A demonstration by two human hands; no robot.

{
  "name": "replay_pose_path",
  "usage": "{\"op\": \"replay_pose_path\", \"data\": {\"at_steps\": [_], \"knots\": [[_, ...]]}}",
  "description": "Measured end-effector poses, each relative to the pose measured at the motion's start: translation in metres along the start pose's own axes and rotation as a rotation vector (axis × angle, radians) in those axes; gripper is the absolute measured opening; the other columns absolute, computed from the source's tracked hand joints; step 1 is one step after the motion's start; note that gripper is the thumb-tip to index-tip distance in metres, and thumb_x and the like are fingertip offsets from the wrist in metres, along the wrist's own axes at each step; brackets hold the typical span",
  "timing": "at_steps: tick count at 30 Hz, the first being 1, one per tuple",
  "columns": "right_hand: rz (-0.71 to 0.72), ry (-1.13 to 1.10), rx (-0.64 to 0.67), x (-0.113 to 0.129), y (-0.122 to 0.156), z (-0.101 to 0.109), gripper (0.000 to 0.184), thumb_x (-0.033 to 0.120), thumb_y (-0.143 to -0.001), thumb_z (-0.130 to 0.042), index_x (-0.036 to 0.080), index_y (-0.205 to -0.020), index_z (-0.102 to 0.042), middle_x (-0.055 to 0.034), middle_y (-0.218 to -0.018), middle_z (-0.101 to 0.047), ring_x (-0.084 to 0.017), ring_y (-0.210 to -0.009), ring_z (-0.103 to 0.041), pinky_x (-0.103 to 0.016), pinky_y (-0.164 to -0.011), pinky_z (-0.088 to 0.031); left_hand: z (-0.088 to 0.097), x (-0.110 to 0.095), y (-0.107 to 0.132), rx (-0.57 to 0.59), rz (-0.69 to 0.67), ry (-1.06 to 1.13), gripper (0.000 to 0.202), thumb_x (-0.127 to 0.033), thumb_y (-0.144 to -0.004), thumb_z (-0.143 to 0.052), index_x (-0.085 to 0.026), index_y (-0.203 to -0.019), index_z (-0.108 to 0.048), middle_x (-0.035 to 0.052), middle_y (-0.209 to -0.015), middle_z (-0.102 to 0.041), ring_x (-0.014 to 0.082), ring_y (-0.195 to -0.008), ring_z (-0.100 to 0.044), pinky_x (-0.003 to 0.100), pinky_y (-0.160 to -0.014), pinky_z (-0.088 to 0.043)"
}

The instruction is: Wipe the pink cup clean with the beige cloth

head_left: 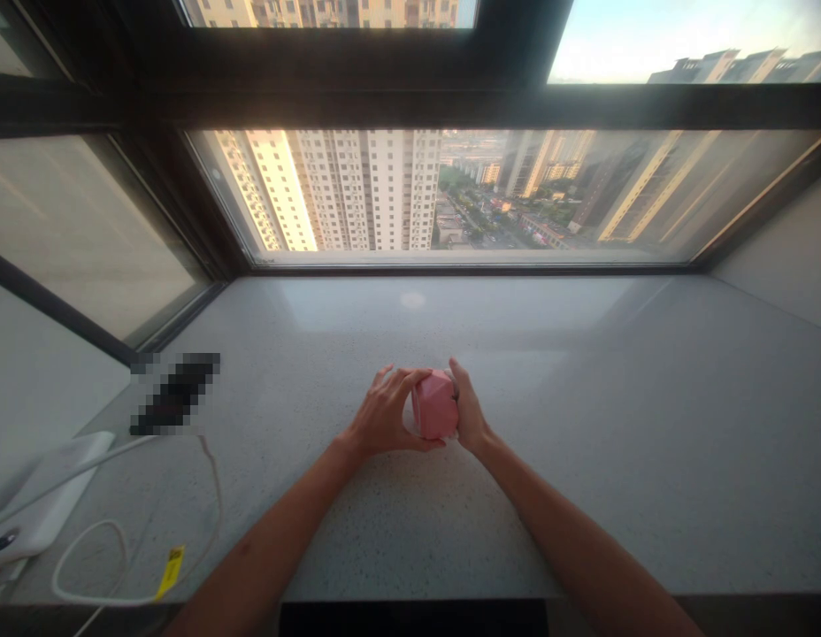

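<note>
A small pink object [438, 405] with flat facets is between my two hands, just above or on the pale windowsill; I cannot tell its kind. My left hand [387, 414] grips it from the left, thumb along its near side and fingers over the far side. My right hand [472, 409] holds its right side, fingers pointing away from me and partly hidden behind it. At the object's right edge, a small dark detail shows beside my right palm.
The speckled stone sill [616, 442] runs up to a dark window frame [464, 270]. On the left lie a white box-shaped device [58, 495], a looped white cable [215, 478] with a yellow tag [170, 572], and a pixelated dark item [178, 394].
</note>
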State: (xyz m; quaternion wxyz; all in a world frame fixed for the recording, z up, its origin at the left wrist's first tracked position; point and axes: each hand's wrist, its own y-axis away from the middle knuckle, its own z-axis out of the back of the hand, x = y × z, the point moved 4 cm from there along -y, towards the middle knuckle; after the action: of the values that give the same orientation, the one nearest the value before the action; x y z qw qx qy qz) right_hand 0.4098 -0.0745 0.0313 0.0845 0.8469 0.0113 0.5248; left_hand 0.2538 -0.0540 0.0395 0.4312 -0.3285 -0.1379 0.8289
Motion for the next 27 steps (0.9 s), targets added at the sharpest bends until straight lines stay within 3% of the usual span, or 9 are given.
{"op": "replay_pose_path", "data": {"at_steps": [5,10,17,22,27], "knots": [[-0.028,-0.014,-0.021,-0.004,0.000,0.002,0.068,0.088,-0.078,-0.071,0.023,-0.065,-0.054,0.0034,-0.057,-0.051,-0.011,-0.049,-0.040,-0.025,-0.047,-0.035,-0.001,0.001,0.000,0.005,0.053,0.027,0.118,-0.067,-0.063,-0.094,-0.026,-0.159,-0.039,0.0184,-0.143,-0.070,0.0394,-0.127,-0.071,0.071,-0.128,-0.031],[-0.046,0.002,-0.009,-0.009,-0.003,0.004,0.070,0.090,-0.075,-0.070,0.021,-0.072,-0.063,0.0013,-0.062,-0.062,-0.012,-0.052,-0.049,-0.026,-0.051,-0.040,0.000,-0.001,-0.001,-0.001,0.122,0.094,0.106,-0.061,-0.067,-0.092,-0.028,-0.154,-0.040,0.0150,-0.136,-0.075,0.0363,-0.116,-0.077,0.072,-0.128,-0.030],[-0.025,-0.002,0.035,-0.010,-0.003,0.001,0.068,0.088,-0.080,-0.067,0.020,-0.079,-0.070,-0.0018,-0.067,-0.068,-0.016,-0.063,-0.060,-0.025,-0.060,-0.047,-0.001,0.000,-0.001,0.016,0.174,0.142,0.097,-0.066,-0.071,-0.088,-0.030,-0.148,-0.043,0.0107,-0.124,-0.080,0.0346,-0.107,-0.079,0.075,-0.128,-0.028],[-0.020,-0.009,0.065,-0.005,-0.002,-0.002,0.069,0.090,-0.079,-0.066,0.021,-0.071,-0.066,-0.0010,-0.061,-0.064,-0.015,-0.056,-0.054,-0.027,-0.055,-0.042,-0.003,0.003,0.002,0.022,0.139,0.096,0.106,-0.067,-0.072,-0.088,-0.030,-0.157,-0.037,0.0133,-0.134,-0.076,0.0361,-0.116,-0.077,0.076,-0.131,-0.022],[-0.001,-0.044,0.083,0.003,0.000,-0.005,0.068,0.088,-0.079,-0.068,0.022,-0.065,-0.060,-0.0006,-0.058,-0.060,-0.014,-0.052,-0.045,-0.027,-0.052,-0.038,-0.006,0.007,0.003,0.051,0.079,0.043,0.138,-0.071,-0.067,-0.092,-0.031,-0.172,-0.013,0.0212,-0.158,-0.059,0.0427,-0.140,-0.064,0.077,-0.130,-0.023]]}}
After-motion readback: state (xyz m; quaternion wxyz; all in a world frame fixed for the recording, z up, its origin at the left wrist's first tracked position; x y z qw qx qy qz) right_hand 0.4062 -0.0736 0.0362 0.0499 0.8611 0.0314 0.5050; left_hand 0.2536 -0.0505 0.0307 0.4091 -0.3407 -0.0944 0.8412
